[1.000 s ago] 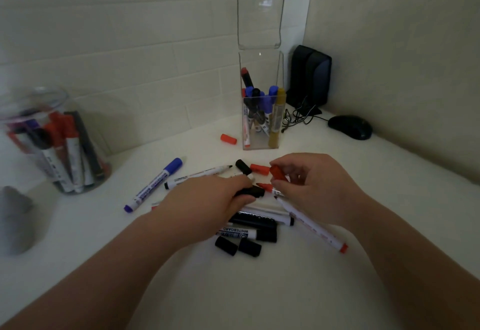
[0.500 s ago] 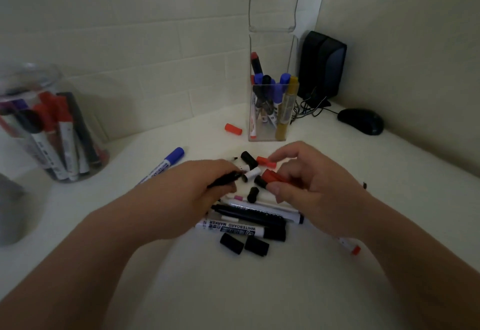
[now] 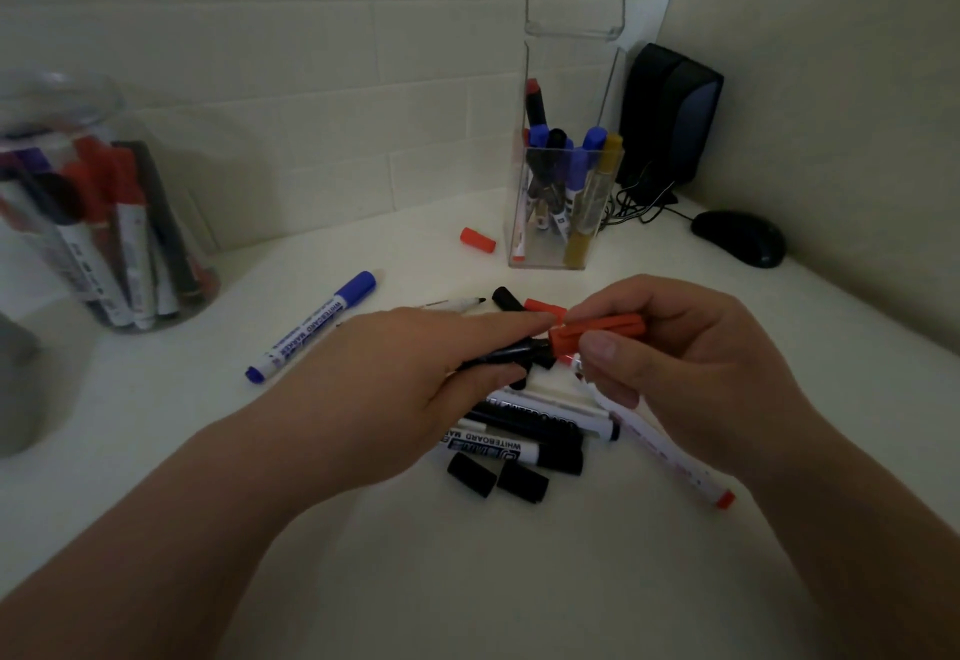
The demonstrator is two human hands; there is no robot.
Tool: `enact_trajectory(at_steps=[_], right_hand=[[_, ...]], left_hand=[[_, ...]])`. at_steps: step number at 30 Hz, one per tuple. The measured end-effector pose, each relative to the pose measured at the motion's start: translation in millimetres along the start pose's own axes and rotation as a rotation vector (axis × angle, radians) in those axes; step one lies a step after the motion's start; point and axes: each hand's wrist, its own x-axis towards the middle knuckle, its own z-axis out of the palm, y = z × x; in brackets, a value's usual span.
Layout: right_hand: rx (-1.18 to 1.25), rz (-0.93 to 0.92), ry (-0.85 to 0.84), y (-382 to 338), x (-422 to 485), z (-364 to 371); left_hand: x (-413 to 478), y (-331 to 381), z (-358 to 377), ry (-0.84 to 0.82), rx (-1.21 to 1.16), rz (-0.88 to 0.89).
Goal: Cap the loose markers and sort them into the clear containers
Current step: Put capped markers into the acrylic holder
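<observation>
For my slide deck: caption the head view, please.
Left hand grips a black marker; right hand holds a red cap and a white marker.

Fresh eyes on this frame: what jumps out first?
At mid-table the left hand grips a slim black marker; the right hand pinches an orange-red plastic cap beside it. Under them lies a pile of black-and-white whiteboard markers; a tall clear rectangular container of markers stands behind.
</observation>
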Motion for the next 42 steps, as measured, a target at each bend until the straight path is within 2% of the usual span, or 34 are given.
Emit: enact_trajectory(at_steps=[3,7,13,19,23,28,33,36,38,39,42], right_hand=[[-0.066,-0.020,0.025,-6,-1,3],[-0.303,-0.108,0.057,-3,-1,3],[-0.198,-0.073,0.034,-5,-2,3],[-0.280,-0.070,-0.076,-6,-3,8],[-0.327,-0.062,-0.047,-12,-6,9],[-0.340,-0.038,-0.025,-17,-9,14],[-0.245,0.114,0.001,-18,-6,19],[-0.045,0.267,0.065,-15,-2,24],[0.138,0.337,0.125,-10,2,32],[0.228,0.350,0.149,-8,4,35],[0.389,0.347,0.214,0,11,38]], left_hand=[[1,1,2,-0.012,-0.018,-0.002],[1,4,4,0.017,-0.104,-0.052],[0,7,6,0.130,-0.185,-0.091],[0,4,6,0.175,-0.154,0.071],[-2,7,10,0.253,-0.254,0.035],[-4,11,11,0.304,-0.266,0.032],[-5,9,10,0.318,-0.168,0.071],[-2,6,15,0.315,-0.092,0.070],[2,7,20,0.317,-0.253,-0.037],[4,11,20,0.294,-0.475,-0.150],[14,19,15,0.213,-1.469,-0.579]])
